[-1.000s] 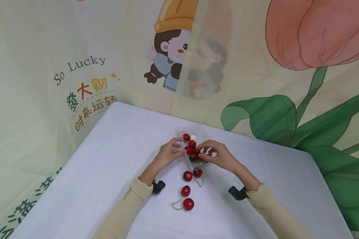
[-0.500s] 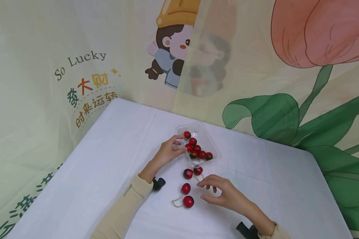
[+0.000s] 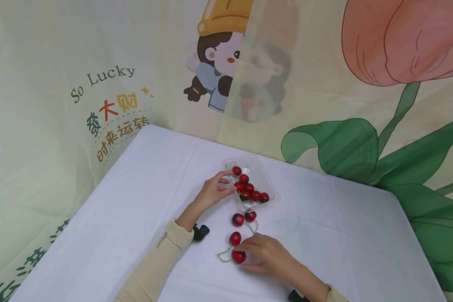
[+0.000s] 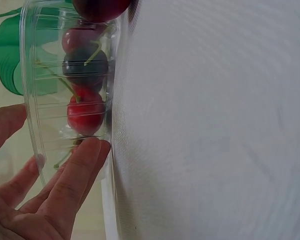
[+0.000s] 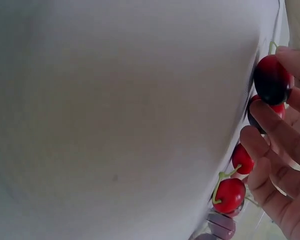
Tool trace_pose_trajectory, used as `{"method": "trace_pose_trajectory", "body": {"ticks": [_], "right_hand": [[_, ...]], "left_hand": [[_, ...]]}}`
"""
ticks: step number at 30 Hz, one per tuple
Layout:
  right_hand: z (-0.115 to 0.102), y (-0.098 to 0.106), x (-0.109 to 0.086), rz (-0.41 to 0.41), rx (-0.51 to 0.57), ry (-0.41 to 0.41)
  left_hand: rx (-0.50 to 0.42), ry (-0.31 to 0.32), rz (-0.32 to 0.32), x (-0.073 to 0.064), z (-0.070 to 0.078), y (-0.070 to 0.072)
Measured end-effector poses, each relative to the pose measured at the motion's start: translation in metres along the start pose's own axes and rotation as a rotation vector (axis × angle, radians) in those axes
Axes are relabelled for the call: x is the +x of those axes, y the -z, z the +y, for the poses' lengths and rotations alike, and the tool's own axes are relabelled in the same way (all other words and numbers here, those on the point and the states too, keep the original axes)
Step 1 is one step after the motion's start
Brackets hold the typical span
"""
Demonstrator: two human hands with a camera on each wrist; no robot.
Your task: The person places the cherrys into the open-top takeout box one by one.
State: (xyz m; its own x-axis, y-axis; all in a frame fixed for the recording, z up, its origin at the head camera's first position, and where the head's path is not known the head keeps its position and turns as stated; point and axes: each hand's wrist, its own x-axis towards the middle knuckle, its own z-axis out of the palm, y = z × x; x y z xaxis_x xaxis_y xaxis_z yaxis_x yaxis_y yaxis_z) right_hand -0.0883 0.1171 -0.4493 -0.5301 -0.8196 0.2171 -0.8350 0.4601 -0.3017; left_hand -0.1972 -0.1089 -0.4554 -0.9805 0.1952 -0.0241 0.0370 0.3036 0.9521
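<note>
A clear plastic box holding several red cherries stands toward the back of the table. My left hand rests its extended fingers against the box's left side; the left wrist view has fingertips on the clear wall. Nearer the front, my right hand has thumb and forefinger on opposite sides of a dark red cherry, pinching it on the cloth. A second cherry lies just behind it, with a thin green stem beside them. In the right wrist view the thumb touches the pinched cherry.
Two more cherries lie between the box and the right hand: a dark one and its neighbour, with curved stems. White cloth covers the table. A printed curtain hangs behind its back edge.
My right hand has left the box, moved toward the front, and come in from the right onto the front cherry. My left hand stays at the box's left side.
</note>
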Motion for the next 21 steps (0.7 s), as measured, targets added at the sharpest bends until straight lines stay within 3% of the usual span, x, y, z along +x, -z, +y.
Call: {"method": "trace_pose_trajectory", "body": {"ticks": [7,13,17,21], "right_hand": [[-0.007,0.0,-0.001,-0.103,0.049,-0.042],[-0.01,0.014,-0.007,-0.195,0.348,-0.204],[-0.011,0.027,-0.012,-0.176,0.465,-0.272],[-0.012,0.038,-0.015,-0.096,0.472,-0.245]], "left_hand": [[0.007,0.028,0.012,-0.005,-0.002,0.0],[0.011,0.009,0.005,-0.002,-0.001,0.0],[0.009,0.007,0.007,0.0,0.001,0.0],[0.011,0.008,0.009,0.0,0.003,-0.001]]}}
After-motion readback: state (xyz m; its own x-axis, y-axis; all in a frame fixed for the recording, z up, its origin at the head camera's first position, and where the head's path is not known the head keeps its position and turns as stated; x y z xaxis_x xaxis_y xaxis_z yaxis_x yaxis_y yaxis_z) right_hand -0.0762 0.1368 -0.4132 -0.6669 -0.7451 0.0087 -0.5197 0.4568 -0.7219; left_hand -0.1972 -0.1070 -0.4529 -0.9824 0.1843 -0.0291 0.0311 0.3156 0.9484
